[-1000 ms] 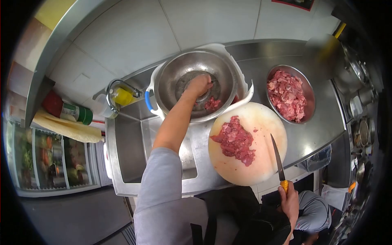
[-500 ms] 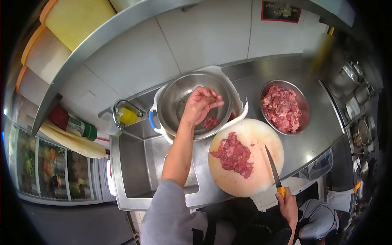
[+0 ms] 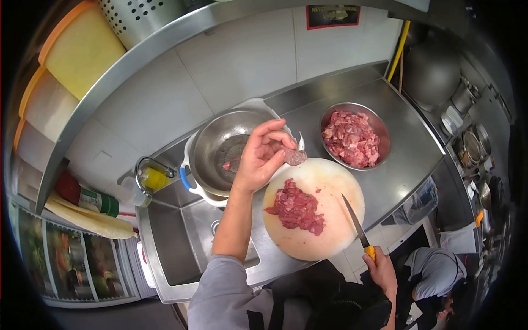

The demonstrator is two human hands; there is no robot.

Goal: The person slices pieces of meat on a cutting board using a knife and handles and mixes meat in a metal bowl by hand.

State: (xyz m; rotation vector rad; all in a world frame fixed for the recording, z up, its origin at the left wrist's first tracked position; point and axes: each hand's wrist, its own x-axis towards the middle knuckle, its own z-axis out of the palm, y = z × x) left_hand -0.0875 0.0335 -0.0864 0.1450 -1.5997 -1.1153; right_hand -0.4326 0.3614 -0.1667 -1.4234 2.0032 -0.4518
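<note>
My left hand point(image 3: 263, 153) pinches a piece of raw meat point(image 3: 295, 157) between thumb and fingers, above the rear edge of the round white cutting board point(image 3: 341, 225). On the board lies a pile of cut red meat point(image 3: 297, 208). In my right hand point(image 3: 380, 268) is a knife point(image 3: 355, 219) with a yellow handle, its blade extending over the board's right side. Behind my left hand stands a large metal bowl point(image 3: 206, 165) with a small scrap of meat point(image 3: 226, 165) inside. Its right part is hidden by the hand.
A metal bowl full of meat pieces point(image 3: 355, 137) stands on the counter behind the board. To the left is a sink point(image 3: 181, 242) with a tap point(image 3: 144, 165). A shelf edge point(image 3: 148, 47) crosses overhead. Another person point(image 3: 437, 269) is at the lower right.
My left hand has moved from over the large bowl toward the cutting board, now with a piece of meat in it. Less meat shows in that bowl. My right hand still holds the knife.
</note>
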